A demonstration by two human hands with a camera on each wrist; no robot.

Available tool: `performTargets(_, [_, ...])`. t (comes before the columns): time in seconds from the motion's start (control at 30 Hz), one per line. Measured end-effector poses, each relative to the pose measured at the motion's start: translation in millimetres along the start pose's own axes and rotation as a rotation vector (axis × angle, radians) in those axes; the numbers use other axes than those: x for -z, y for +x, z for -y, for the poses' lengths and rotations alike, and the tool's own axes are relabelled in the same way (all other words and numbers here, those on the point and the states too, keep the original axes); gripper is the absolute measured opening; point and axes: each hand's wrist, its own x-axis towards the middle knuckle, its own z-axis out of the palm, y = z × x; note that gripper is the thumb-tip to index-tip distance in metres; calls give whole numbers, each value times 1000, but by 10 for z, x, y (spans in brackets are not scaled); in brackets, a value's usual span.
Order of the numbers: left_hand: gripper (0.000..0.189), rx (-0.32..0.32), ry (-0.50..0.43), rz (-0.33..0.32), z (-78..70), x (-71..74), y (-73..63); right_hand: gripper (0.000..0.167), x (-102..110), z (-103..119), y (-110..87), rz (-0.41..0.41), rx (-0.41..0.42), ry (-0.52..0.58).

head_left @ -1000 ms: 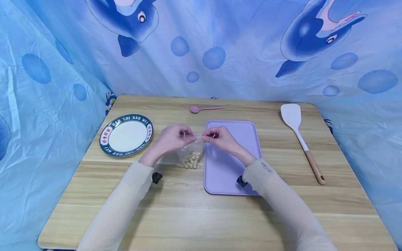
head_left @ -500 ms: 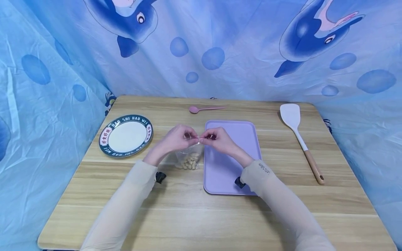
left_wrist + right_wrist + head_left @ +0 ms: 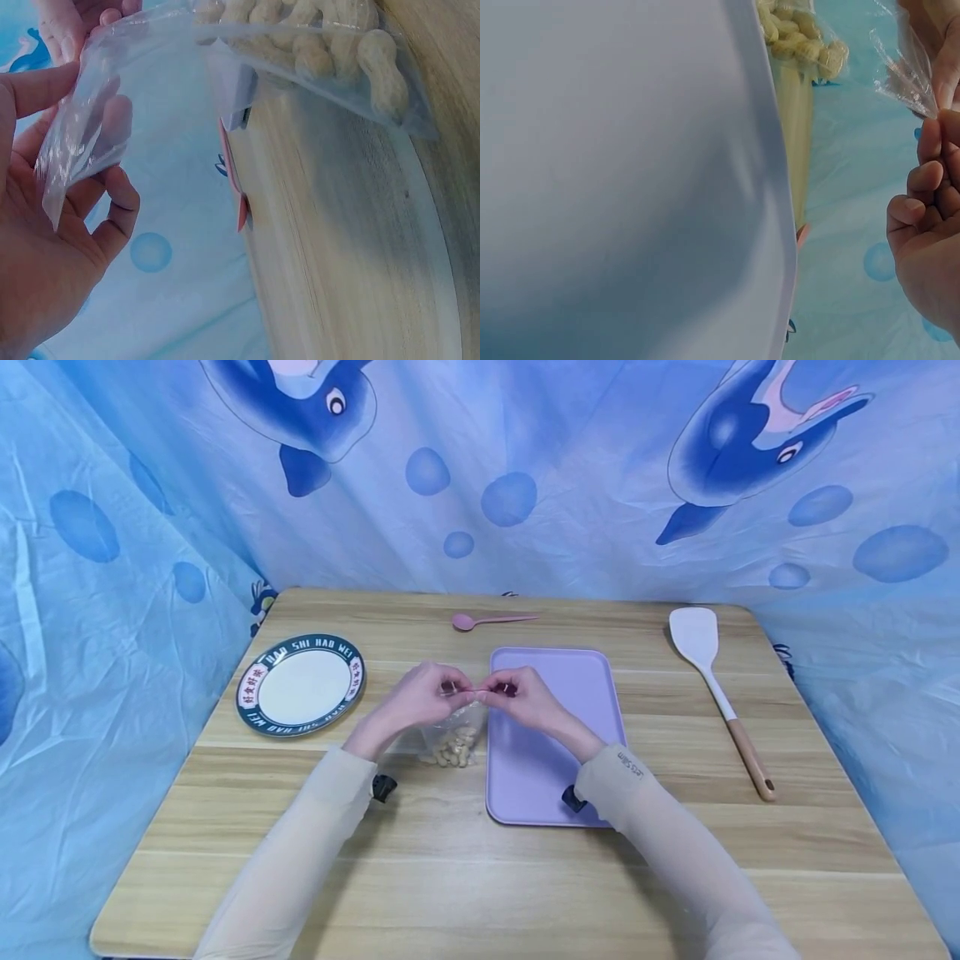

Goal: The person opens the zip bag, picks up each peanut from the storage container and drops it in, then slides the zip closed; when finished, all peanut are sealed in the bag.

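Observation:
A clear plastic bag (image 3: 459, 727) holds several unshelled peanuts (image 3: 330, 41) in its bottom. My left hand (image 3: 429, 693) pinches the bag's top edge between thumb and fingers. From the other side my right hand (image 3: 521, 695) pinches the same edge, fingertips right beside the left ones. In the right wrist view the bag's top corner (image 3: 907, 75) runs up to the right fingertips, and the peanuts bulge low in the bag. The bag hangs just left of the purple tray (image 3: 555, 777), over which the right hand and wrist reach.
A plate with a dark patterned rim (image 3: 258, 714) lies on the left of the wooden table (image 3: 420, 893). At the back is a pink spoon (image 3: 465, 622). A white spatula with a wooden handle (image 3: 708, 668) lies to the right. A blue curtain (image 3: 570, 427) hangs behind.
Both hands have come together along the bag's top edge, the left one moving right, and their fingertips now almost meet. Over the last half second they stay nearly still.

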Motion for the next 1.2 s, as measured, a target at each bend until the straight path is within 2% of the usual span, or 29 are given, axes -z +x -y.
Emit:
performTargets(0.07, [9,3,-14,1,1,1,-5,7,9,24,-11,6,-2,0])
performTargets(0.33, [4,2,-69,6,9,3,-5,7,74,438,-107,52,15,-14])
performTargets(0.4, [4,0,-76,6,8,1,-4,7,71,432,-105,52,20,-8])
performTargets(0.63, [3,2,-70,8,-7,-5,-5,7,7,52,-20,34,26,20])
performTargets(0.7, [4,-5,-67,9,-15,-3,-8,7,6,20,-17,32,30,27])
performTargets(1.07, [4,-19,-78,24,13,32,-39,7,29,60,-14,62,73,-19])
performTargets(1.13, [4,-23,-85,22,23,36,-44,7,41,176,-42,59,75,-25])
performTargets(1.2, [5,-20,-91,20,34,38,-52,6,43,184,-45,52,83,-25])
